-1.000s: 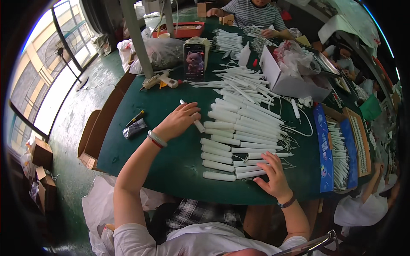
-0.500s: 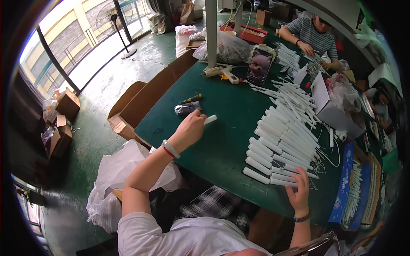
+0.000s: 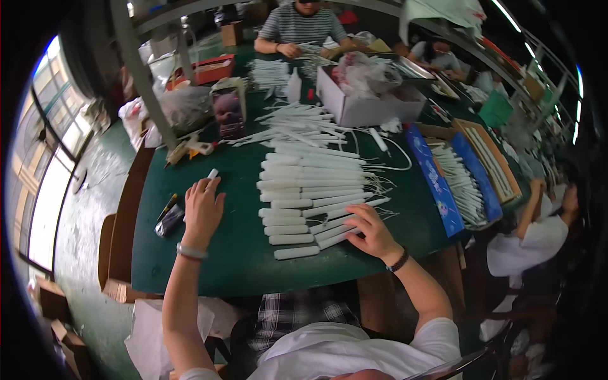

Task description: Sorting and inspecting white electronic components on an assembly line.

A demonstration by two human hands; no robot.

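Head view. White tubes point(image 3: 297, 202): about a dozen rows stacked at centre on the green table point(image 3: 209, 253), one loose tube point(image 3: 296, 253) at the stack's 6 o'clock. Left hand point(image 3: 202, 212): closed around one short white tube point(image 3: 213, 173), tip showing above the fingers, at the stack's 9 o'clock. Right hand point(image 3: 373, 233): fingers spread flat on the stack's lower right tubes. White box point(image 3: 364, 107), 1 o'clock: holds plastic bags. Blue tray point(image 3: 437, 183), 3 o'clock: white tubes inside. Since half a second ago, the left hand has drawn nearer the stack.
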